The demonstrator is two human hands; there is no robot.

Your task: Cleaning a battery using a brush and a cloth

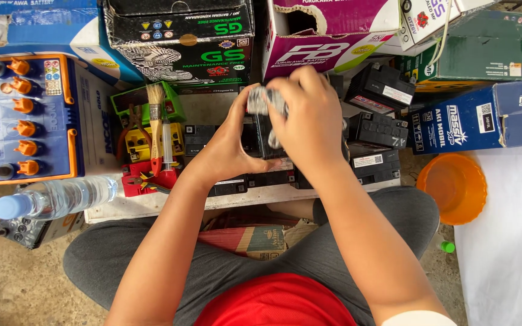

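I sit cross-legged and hold a small black battery [260, 137] up between both hands. My left hand [229, 145] grips its left side. My right hand [308, 118] covers its top and right side, fingers curled over a grey part [263, 99] at the top. Below the hands, several small black batteries [370, 160] lie in rows on a low white board [152, 205]. Most of the held battery is hidden by my fingers.
A large blue and white battery with orange caps [28, 118] stands at the left, a water bottle [55, 198] lying beside it. A paintbrush [155, 121] and a syringe [167, 145] rest on coloured trays. Cardboard boxes [182, 42] line the back. An orange bowl [452, 187] sits right.
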